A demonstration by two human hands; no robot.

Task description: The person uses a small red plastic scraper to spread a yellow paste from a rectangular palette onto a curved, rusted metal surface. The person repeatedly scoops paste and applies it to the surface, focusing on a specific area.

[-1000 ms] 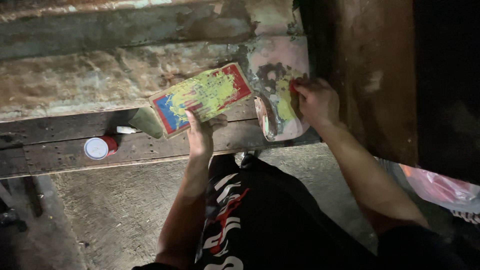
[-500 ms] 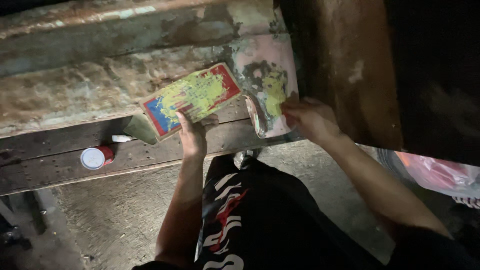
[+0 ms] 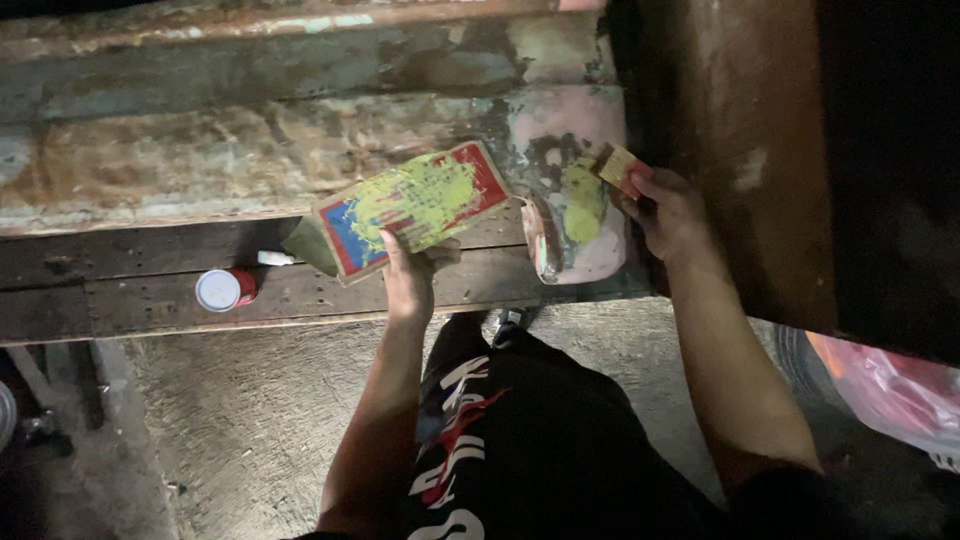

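Putty-smeared board (image 3: 415, 208), mid-frame: flat, stiff, looks light; left hand (image 3: 408, 275) fingers pinch its lower edge, clear of the wet, likely slippery putty. Right hand (image 3: 665, 212) fingers grip small scraper (image 3: 619, 166), upper right.

Rusty, flaking metal panel (image 3: 250, 150) — rough worn wood plank (image 3: 150, 300) — putty-smeared cardboard (image 3: 415, 205).

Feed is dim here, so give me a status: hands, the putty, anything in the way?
Left hand grips the smeared board. Right hand holds a small scraper beside the yellow-green putty patch. Small red and white can lies apart on the plank; nothing blocks.
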